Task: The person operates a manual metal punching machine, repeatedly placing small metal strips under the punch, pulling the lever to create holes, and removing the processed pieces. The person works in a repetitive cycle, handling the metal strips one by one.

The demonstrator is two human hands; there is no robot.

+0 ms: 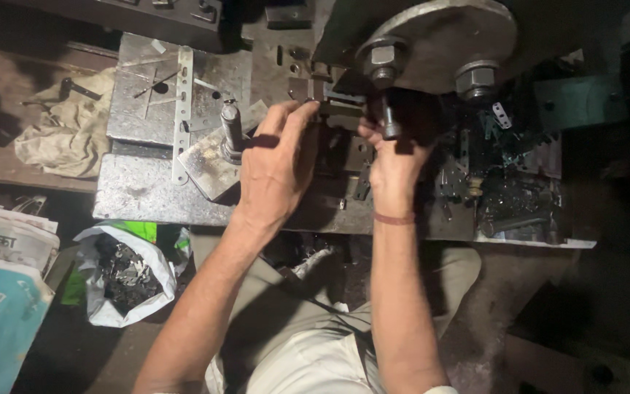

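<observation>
The right hand [394,169] hides its fingertips in shadow under the press [439,36], whose top is cut off.

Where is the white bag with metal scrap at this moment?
In the head view the white bag sits lower left, below the metal plate edge, beside the left forearm.

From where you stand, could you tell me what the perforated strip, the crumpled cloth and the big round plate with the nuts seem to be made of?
The perforated strip looks like bright, thin sheet metal: pale sheen, punched holes. The crumpled cloth seems a soft, soiled woven rag: folds and stains. The round plate appears to be thick steel, dull grey and scuffed, with two large hexagonal nuts.
</observation>
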